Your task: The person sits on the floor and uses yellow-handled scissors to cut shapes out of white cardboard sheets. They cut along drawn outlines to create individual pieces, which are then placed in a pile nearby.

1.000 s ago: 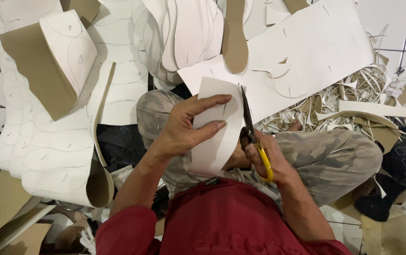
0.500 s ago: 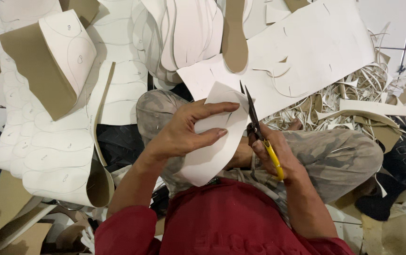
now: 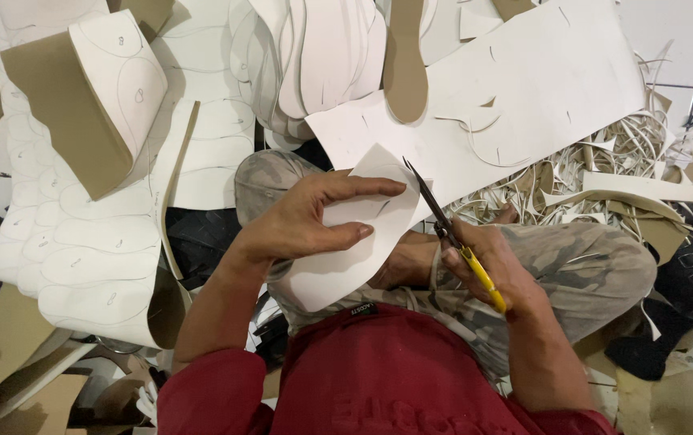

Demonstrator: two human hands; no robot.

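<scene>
A curved white cutout (image 3: 354, 242) is being held at the centre of the view, above the lap, by the left hand (image 3: 298, 225); its fingers (image 3: 362, 189) are being kept curled across the top face, with the thumb being pressed against the lower part, so the piece is being gripped firmly. Scissors (image 3: 451, 234) with yellow handles are being held by the right hand (image 3: 495, 270) at 3 o'clock from the cutout, the fingers being closed around the handles. The dark blades are being pointed toward 11 o'clock, and their tips are being kept at the upper right edge of the cutout; how far apart the blades are cannot be told. A large white sheet (image 3: 523, 89) with curved notches is being seen at 1 o'clock, a brown sole shape (image 3: 405, 60) at 12 o'clock, a heap of thin trimmings (image 3: 604, 173) at 2 o'clock, and a marked sheet with traced outlines (image 3: 80, 266) at 9 o'clock.
</scene>
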